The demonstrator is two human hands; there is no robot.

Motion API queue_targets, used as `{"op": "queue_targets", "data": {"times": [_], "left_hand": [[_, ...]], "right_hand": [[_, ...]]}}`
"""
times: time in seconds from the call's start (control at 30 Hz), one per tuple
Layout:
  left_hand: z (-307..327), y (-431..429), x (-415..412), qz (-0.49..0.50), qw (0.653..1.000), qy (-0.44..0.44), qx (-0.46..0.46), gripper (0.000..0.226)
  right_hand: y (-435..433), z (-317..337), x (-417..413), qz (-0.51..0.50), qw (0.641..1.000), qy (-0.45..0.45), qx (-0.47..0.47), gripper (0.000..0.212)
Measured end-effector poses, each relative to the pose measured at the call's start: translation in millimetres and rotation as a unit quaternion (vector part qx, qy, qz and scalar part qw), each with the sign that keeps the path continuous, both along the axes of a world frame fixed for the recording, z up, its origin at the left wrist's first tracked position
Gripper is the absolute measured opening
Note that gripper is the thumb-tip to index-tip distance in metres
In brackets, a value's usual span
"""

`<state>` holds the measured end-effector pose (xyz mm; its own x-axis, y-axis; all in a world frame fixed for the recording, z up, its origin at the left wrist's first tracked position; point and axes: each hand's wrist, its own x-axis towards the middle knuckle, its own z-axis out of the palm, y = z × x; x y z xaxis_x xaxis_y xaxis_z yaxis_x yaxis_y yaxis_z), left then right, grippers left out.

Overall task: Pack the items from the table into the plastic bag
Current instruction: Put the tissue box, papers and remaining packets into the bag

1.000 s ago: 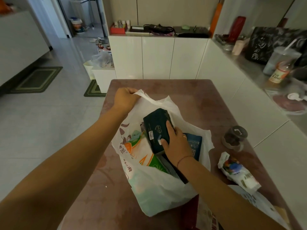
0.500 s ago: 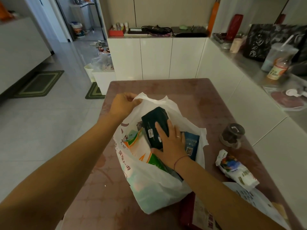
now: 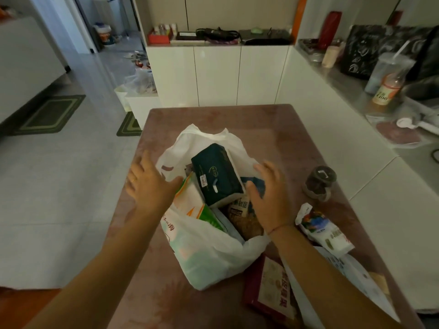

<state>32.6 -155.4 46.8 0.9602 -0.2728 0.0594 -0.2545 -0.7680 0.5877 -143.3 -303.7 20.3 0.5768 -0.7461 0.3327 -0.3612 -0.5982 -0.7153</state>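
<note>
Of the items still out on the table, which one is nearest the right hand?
The white snack packet with the colourful print, lying just right of the right hand's wrist. The dark-lidded jar and red box sit farther off.

Plastic bag (image 3: 209,264) hides the lower halves of the packs inside it; dark green tissue pack (image 3: 217,175) covers most of the blue packet (image 3: 257,185) behind it; right forearm crosses the red box (image 3: 268,290), whose near end is cut by the bottom edge; both hands motion-blurred; print on the white sachet (image 3: 324,233) too small to read; jar (image 3: 319,182) contents unclear.
</note>
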Motion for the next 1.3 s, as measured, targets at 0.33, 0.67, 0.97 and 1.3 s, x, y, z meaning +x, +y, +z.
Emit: {"op": "queue_targets", "data": {"times": [0.33, 0.67, 0.97, 1.3], "left_hand": [[-20.1, 10.7, -67.1, 0.139, 0.907, 0.279, -0.282, 0.056], [-13.0, 40.3, -52.1, 0.110, 0.917, 0.238, -0.301, 0.009], [10.7, 47.0, -86.9, -0.335, 0.917, -0.075, 0.200, 0.046], [13.1, 44.7, -83.6, -0.385, 0.887, 0.087, 0.240, 0.025]], "right_hand": [[-31.9, -19.0, -29.0, 0.009, 0.958, 0.156, 0.240, 0.041], [-7.2, 16.3, -11.2, 0.138, 0.966, -0.017, 0.218, 0.030], [-8.5, -2.4, -22.5, 0.144, 0.950, 0.000, 0.278, 0.037], [-7.2, -3.4, -29.3, 0.130, 0.945, -0.017, 0.299, 0.025]]}}
